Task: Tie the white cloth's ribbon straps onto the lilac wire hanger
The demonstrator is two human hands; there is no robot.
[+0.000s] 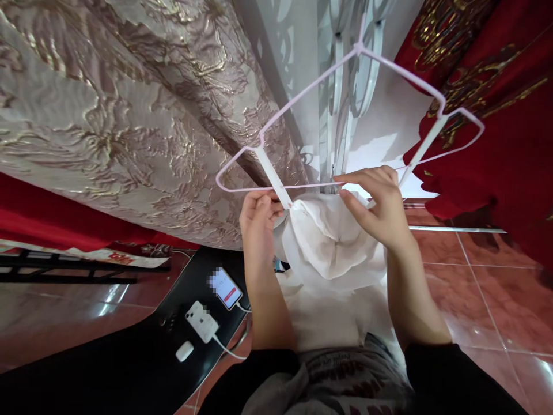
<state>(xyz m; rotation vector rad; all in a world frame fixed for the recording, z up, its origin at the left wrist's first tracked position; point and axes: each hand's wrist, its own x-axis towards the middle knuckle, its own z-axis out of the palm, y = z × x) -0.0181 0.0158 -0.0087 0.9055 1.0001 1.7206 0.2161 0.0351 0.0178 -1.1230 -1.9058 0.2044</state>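
A pale pink clothes hanger stands upright before me, its hook running up to the top edge of the view. A white garment hangs from it by two white straps that loop over the hanger's notches. Low on the left strap, just under the hanger's bottom bar, my left hand is closed with its fingertips pinched at the strap's edge. My right hand reaches over the garment's top edge, thumb and forefinger closing around the middle of the bottom bar. Its other fingers lie near the right strap.
Beige embossed curtain fabric fills the left, red gold-patterned cloth the right. White metalwork stands behind the hanger. On a black bench lie a lit phone, a white phone with a cable and a white case.
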